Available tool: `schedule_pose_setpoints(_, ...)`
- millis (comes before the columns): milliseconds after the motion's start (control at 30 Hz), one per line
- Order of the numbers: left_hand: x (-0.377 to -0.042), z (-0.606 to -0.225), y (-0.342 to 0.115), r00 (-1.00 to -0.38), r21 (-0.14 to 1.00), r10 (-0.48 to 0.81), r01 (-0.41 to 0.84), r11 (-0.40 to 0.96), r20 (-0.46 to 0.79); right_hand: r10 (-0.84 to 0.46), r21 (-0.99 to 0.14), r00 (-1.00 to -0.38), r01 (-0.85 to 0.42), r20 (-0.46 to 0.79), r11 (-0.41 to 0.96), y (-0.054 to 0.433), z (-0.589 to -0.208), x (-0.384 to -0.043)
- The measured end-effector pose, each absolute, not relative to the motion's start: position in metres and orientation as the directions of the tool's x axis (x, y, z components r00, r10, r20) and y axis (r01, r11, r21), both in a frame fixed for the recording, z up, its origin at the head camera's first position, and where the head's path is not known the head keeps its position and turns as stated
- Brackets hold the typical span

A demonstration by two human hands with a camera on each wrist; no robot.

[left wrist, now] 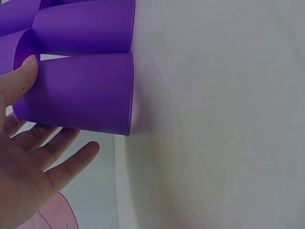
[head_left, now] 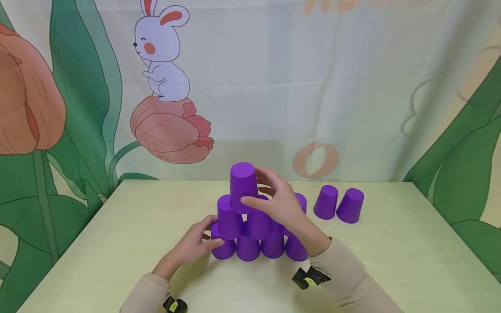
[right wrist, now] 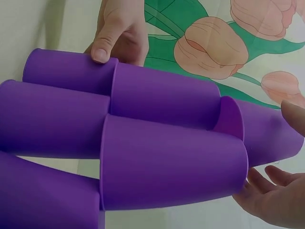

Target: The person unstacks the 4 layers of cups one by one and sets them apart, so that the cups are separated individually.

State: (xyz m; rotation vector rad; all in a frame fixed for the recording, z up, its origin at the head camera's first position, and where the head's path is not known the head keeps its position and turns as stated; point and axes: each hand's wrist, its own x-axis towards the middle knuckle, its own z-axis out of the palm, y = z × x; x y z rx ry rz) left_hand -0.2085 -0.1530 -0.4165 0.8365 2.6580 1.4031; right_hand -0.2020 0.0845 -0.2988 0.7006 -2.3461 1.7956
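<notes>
Upside-down purple cups stand stacked in rows on the table. My right hand (head_left: 279, 202) holds a purple cup (head_left: 242, 187) at the top, thumb on the near side and fingers on the far side. In the right wrist view this cup (right wrist: 271, 131) is tilted, part of its open rim showing, over the second row's cups. My left hand (head_left: 193, 239) is around the bottom row's left-end cup (head_left: 224, 250). In the left wrist view its thumb rests on that cup (left wrist: 81, 95) near the closed end, while the fingers reach behind, the little finger apart from it. My right forearm partly hides the stack's right side.
Two more upside-down purple cups (head_left: 326, 202) stand side by side on the table (head_left: 391, 261), right of the stack. Behind the table hangs a printed cloth (head_left: 250, 87) with a rabbit and tulips. Each wrist wears a small black device (head_left: 311, 277).
</notes>
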Motion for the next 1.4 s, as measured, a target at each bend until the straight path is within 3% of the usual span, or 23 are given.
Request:
schedule_pose_setpoints(367, -0.208, -0.417, -0.152, -0.858, 0.776, 0.464, 0.441, 0.451, 0.218, -0.292, -0.900, -0.909, -0.369, 0.298, 0.231, 0.080, -0.301, -0.201)
schedule_pose_setpoints(1400, -0.207, -0.415, -0.151, -0.855, 0.756, 0.467, 0.457, 0.469, 0.227, -0.292, -0.874, -0.872, -0.454, 0.394, 0.175, 0.112, -0.294, -0.181)
